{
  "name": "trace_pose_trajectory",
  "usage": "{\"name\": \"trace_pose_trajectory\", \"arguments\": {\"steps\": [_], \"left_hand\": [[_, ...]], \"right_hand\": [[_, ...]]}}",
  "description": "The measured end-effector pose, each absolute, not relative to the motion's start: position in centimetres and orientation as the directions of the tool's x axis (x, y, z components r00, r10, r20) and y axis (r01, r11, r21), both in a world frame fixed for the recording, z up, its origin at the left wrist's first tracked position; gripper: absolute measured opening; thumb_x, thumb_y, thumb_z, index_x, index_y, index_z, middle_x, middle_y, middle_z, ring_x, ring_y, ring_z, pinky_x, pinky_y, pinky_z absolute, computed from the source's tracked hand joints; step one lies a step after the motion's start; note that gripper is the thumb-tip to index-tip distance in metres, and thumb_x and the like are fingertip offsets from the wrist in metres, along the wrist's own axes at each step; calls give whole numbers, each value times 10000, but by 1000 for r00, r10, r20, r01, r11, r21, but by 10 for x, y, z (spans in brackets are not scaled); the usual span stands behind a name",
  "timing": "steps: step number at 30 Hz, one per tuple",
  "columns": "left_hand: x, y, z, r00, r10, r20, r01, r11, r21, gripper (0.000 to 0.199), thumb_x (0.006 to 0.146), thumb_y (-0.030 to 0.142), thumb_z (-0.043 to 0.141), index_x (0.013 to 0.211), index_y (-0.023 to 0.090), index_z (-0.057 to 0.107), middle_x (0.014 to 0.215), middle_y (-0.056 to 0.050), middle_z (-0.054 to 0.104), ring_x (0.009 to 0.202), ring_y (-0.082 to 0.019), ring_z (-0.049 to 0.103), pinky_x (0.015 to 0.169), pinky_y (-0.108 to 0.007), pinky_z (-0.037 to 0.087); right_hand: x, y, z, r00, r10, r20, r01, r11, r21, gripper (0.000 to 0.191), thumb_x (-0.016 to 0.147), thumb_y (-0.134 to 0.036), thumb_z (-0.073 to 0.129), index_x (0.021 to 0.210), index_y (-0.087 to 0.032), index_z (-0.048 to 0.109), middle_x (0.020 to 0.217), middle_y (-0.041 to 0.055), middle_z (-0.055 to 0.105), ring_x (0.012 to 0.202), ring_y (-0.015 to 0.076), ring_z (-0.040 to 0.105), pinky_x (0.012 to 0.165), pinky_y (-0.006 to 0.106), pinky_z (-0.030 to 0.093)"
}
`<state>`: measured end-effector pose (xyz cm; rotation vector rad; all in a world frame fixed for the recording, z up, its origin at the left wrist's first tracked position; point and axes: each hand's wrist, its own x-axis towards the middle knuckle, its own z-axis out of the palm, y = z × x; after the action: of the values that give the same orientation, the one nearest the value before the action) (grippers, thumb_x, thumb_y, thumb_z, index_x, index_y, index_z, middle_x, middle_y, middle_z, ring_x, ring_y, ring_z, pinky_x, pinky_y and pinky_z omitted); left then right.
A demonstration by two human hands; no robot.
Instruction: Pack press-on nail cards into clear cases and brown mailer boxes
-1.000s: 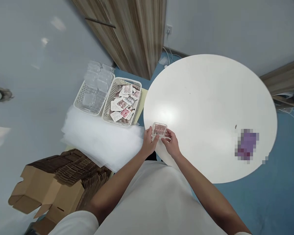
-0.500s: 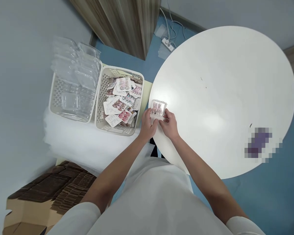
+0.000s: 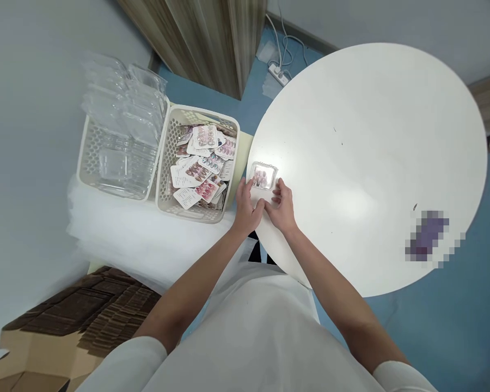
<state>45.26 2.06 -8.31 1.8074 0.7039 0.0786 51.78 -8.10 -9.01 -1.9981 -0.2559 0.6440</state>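
While your left hand (image 3: 246, 211) and right hand (image 3: 283, 211) are flanking the clear case (image 3: 263, 176), grip isn't showing. You should be keeping it level.

Table (image 3: 384, 141) on right; case (image 3: 263, 176) on its near-left edge, left hand (image 3: 246, 211) and right hand (image 3: 283, 209) at case's near side. Pixelated item (image 3: 428, 235) on table's right. Left of table: basket (image 3: 188, 214) holding cards (image 3: 198, 170); further left, second basket (image 3: 90, 155) holding containers (image 3: 136, 122). Sheets (image 3: 130, 234) nearer, cartons (image 3: 85, 310) nearest. Power strip (image 3: 278, 74) behind, on floor.
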Motion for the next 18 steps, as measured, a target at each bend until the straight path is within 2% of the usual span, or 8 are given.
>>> {"name": "trace_pose_trajectory", "arguments": {"steps": [8,12,18], "left_hand": [[408,-29,-71,797,526,-298,455,-198,868,565,807,296,477,1318,250,240,1425,-97,115,1314,-247,153,1011,-439,288],[370,-59,-64,748,586,-310,505,-200,840,534,798,327,490,1291,233,306,1402,-103,185,1309,-259,160,1012,-447,284],[302,-92,-52,616,705,-352,614,-150,775,457,801,371,472,1235,253,393,1377,-81,248,1283,-261,231,959,-423,362]], "right_hand": [[487,-145,-70,767,472,-434,-209,-456,-865,702,678,-329,605,1307,-277,298,1230,78,394,939,174,497,821,361,452],[467,-183,-58,706,523,-478,-253,-444,-860,614,681,-332,594,1253,-259,386,1177,69,464,821,142,537,793,346,460],[447,-220,-45,599,606,-523,-228,-496,-838,488,691,-317,564,1163,-226,478,1081,50,540,698,107,538,761,330,464]]}}
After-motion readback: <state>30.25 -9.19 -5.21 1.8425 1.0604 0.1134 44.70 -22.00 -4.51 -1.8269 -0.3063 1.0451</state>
